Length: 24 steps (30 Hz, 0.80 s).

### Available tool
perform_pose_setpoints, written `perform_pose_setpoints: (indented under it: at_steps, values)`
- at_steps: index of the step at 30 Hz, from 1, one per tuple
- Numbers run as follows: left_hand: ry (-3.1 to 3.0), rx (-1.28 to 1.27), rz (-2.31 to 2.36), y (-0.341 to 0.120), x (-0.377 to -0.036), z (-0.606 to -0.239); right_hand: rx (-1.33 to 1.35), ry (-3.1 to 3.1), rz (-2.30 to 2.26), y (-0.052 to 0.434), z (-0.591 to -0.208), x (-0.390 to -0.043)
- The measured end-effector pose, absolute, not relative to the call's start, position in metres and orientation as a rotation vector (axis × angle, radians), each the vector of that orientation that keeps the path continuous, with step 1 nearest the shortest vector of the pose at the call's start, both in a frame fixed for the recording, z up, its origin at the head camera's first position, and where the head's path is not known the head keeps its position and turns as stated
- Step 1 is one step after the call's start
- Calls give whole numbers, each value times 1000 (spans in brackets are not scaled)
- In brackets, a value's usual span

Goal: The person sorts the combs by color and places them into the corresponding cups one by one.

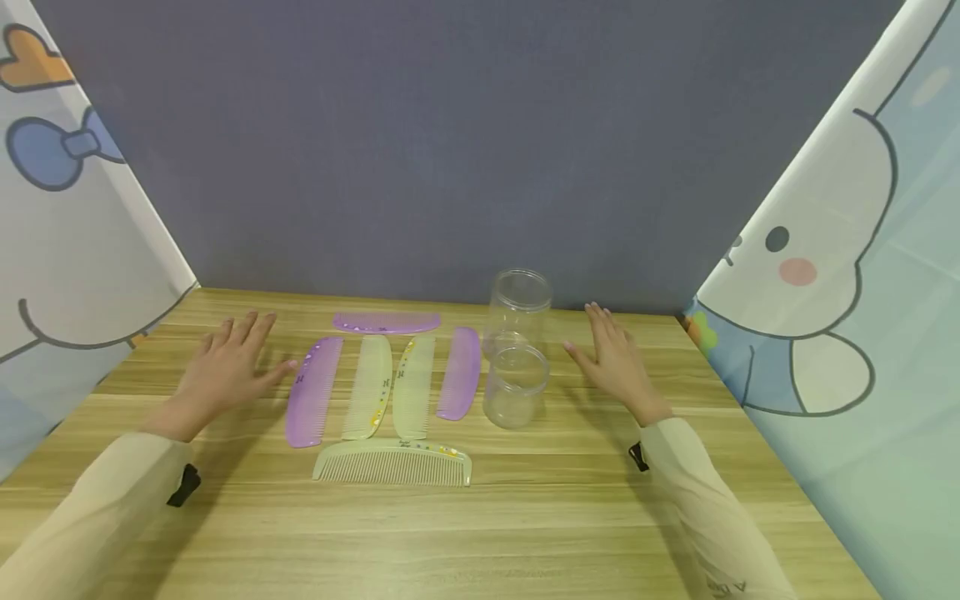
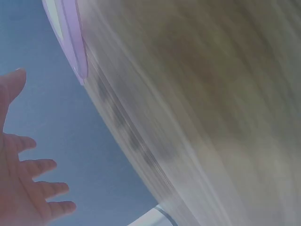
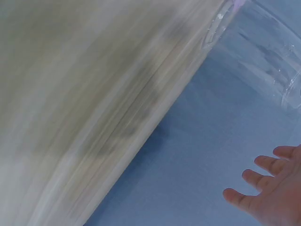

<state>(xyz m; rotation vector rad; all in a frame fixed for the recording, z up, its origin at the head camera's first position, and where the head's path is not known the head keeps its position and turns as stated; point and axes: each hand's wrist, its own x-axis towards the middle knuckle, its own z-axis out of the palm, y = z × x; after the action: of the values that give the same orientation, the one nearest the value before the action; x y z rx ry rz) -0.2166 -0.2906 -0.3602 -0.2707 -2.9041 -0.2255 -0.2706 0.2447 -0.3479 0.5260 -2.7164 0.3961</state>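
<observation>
1. While the left hand (image 1: 225, 371) spreads empty fingers, the leftmost purple comb (image 1: 309, 393) lies just right of its thumb, long axis roughly near-to-far.
2. The right hand (image 1: 618, 364), fingers extended, empty, has the near jar (image 1: 514, 398) leftward.

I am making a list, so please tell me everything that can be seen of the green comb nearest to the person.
The comb is pale green and plastic-looking. Its curved spine bears small dark, blue and yellow marks, unreadable; fine teeth run between wider ends. It lies flat, crosswise, on the table, teeth on the near side. Nothing holds it; contact with the green combs beyond is hard to tell.
</observation>
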Motion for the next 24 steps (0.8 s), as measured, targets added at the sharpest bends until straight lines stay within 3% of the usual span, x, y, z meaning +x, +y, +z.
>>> perform_pose_setpoints:
  at_steps: [24]
  values:
    - [-2943, -332, -212, -264, -241, -359, 449, -2704, 696, 206, -326, -295]
